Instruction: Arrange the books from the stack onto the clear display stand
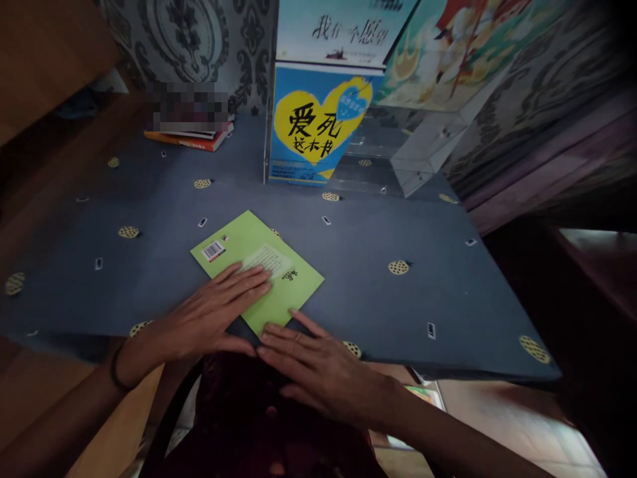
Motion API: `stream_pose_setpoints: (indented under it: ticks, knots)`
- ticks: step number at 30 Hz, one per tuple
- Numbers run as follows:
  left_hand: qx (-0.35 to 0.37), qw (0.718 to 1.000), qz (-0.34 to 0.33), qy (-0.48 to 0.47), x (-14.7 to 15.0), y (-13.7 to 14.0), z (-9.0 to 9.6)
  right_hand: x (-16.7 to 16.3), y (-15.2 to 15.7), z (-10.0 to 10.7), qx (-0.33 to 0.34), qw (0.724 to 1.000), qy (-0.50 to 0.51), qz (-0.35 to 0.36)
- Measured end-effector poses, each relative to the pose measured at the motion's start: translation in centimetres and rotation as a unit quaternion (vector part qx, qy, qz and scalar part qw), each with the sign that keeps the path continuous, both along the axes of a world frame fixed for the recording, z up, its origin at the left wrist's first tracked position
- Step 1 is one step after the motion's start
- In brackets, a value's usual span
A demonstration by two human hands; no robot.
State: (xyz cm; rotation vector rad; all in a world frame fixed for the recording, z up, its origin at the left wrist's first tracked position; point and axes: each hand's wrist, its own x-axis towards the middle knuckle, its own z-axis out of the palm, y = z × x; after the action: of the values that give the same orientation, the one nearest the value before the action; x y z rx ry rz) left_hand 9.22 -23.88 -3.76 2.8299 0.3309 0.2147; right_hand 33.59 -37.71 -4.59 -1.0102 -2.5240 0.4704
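A green book (293,272) lies at a slant on the table near its front edge, its barcode side facing up. My left hand (213,312) rests on the book with fingers stretched out flat, covering part of a pale text panel. At the book's near corner is my right hand (318,365), fingers extended, the tips touching the cover's edge and the thumb set apart. Neither hand is wrapped around the book. A dark band circles my left wrist.
A clear acrylic stand (428,143) at the back holds several books, among them a blue one with a yellow heart (308,126). Several stacked books (189,139) lie at the back left. A grey-blue cloth with pineapple prints (368,305) covers the table.
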Motion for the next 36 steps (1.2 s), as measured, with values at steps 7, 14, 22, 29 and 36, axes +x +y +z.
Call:
stream_pose_setpoints:
  ticks: [7, 14, 22, 29, 36]
  knots:
    - [0.108, 0.993, 0.037, 0.021, -1.2, 2.1, -0.9, 4.0, 3.3, -0.4, 0.005, 0.989, -0.038, -0.144]
    - [0.252, 0.962, -0.09, 0.05, -0.7, 3.0, 1.4, 3.5, 5.0, -0.6, 0.001, 0.991, 0.019, -0.133]
    - [0.255, 0.958, -0.125, 0.04, 0.5, 1.6, 2.5, 4.5, 5.2, 0.6, -0.061, 0.989, 0.047, -0.13]
    - [0.008, 0.978, 0.151, -0.146, 1.2, 3.7, 5.7, 6.5, 7.8, 0.5, -0.169, 0.92, 0.312, -0.166]
    - [-0.129, 0.864, 0.395, -0.286, 3.6, 3.7, 7.8, 5.1, 11.8, 2.8, -0.248, 0.799, 0.538, -0.108]
